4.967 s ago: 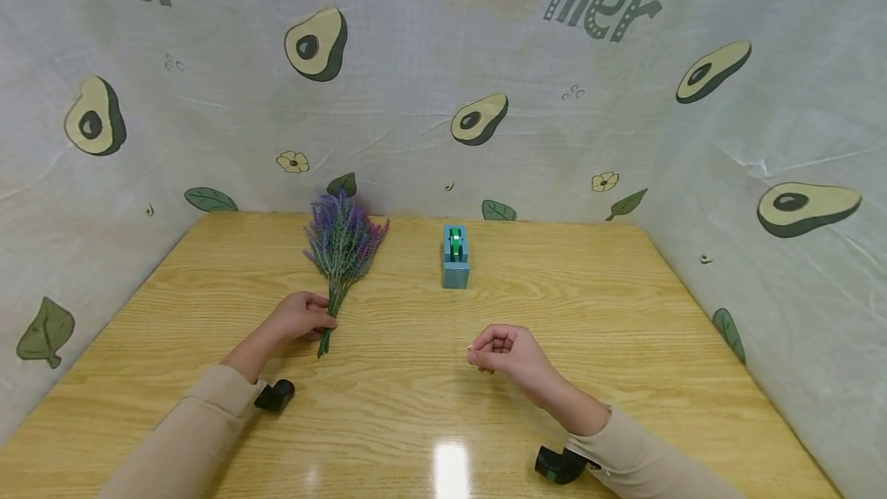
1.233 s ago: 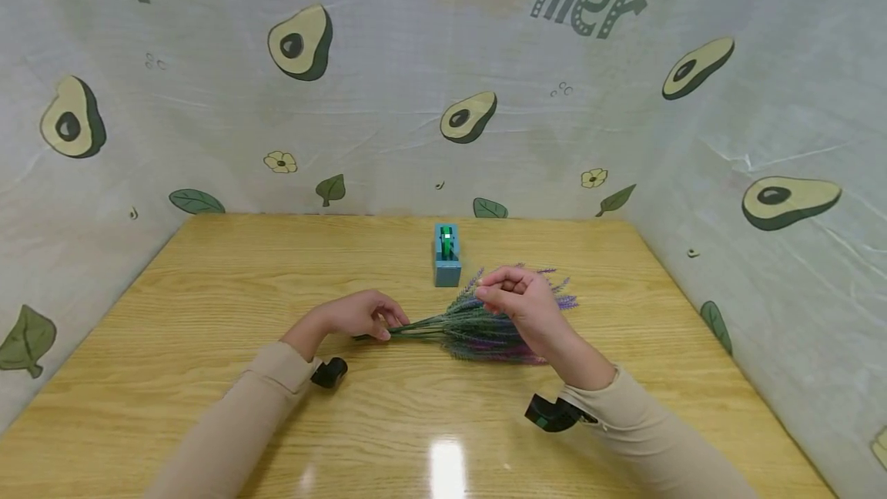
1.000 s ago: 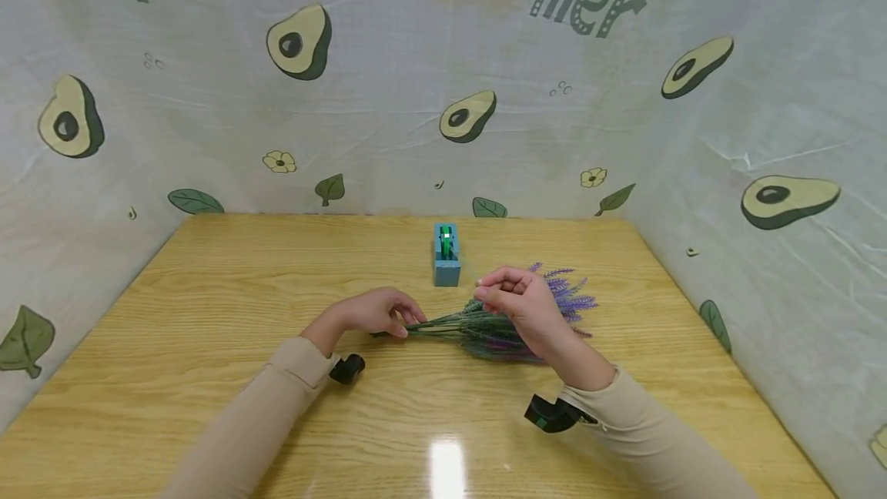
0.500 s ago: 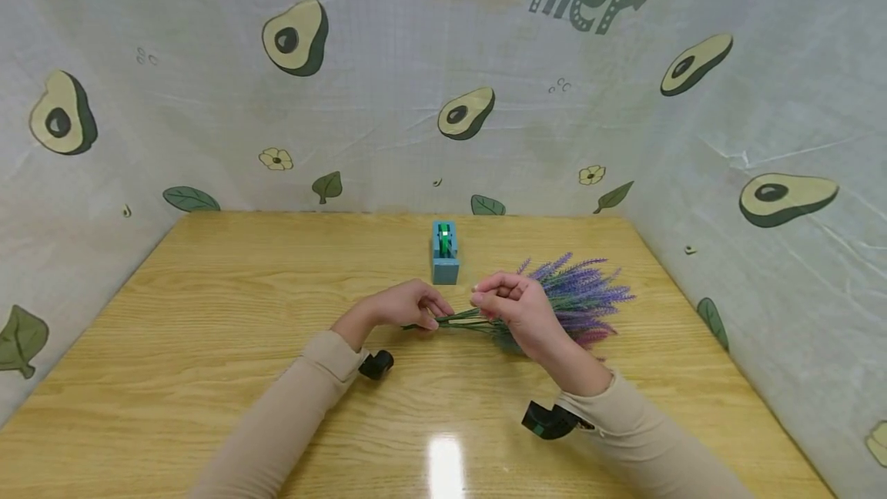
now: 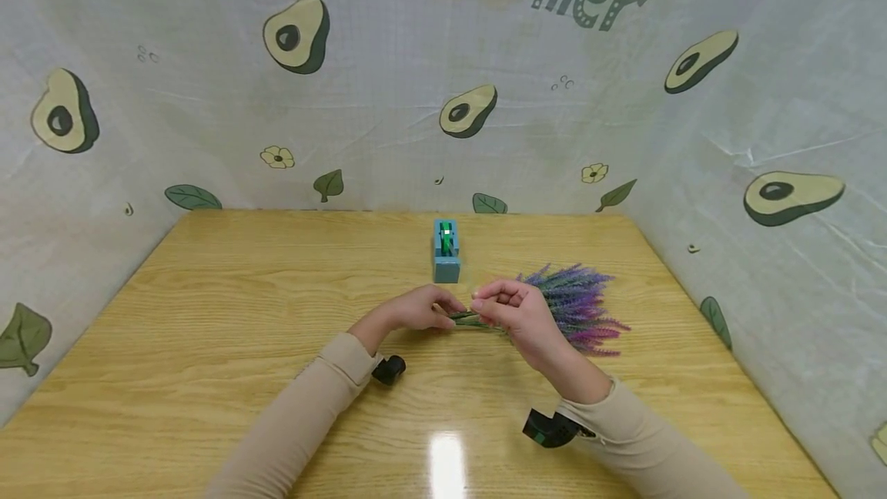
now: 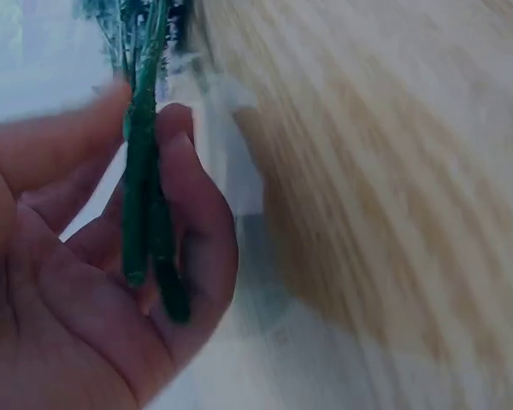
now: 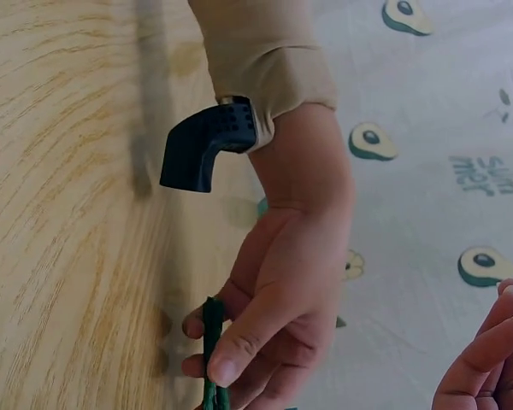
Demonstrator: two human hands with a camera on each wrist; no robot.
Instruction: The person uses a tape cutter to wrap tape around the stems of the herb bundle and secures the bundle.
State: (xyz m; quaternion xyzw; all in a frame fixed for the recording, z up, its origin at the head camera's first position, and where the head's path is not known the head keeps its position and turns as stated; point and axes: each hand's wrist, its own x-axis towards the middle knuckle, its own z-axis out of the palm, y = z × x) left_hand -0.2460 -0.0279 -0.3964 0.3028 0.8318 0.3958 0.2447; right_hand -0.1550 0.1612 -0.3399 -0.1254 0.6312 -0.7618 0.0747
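A bunch of artificial lavender point(image 5: 571, 306), purple and magenta with green stems, points to the right. My left hand point(image 5: 418, 309) grips it near the stem ends; in the left wrist view the green stems point(image 6: 139, 188) lie between thumb and fingers. Close to the left fingertips, my right hand point(image 5: 520, 318) pinches a tiny pale bit that looks like clear tape, mostly hidden by the fingers. The right hand overlaps the middle of the bunch in the head view. In the right wrist view, the pinching right hand point(image 7: 487, 367) shows at the lower right edge.
A blue tape dispenser point(image 5: 446, 264) with a green roll stands behind the hands. The wooden table point(image 5: 242, 276) is bounded by a pale avocado-print cloth point(image 5: 374, 98). Black wrist cameras hang under both sleeves.
The left hand has brought the bunch from the left side over to the right hand, turning it from upright-pointing to rightward. The right hand keeps its pinch, now farther from the front edge.
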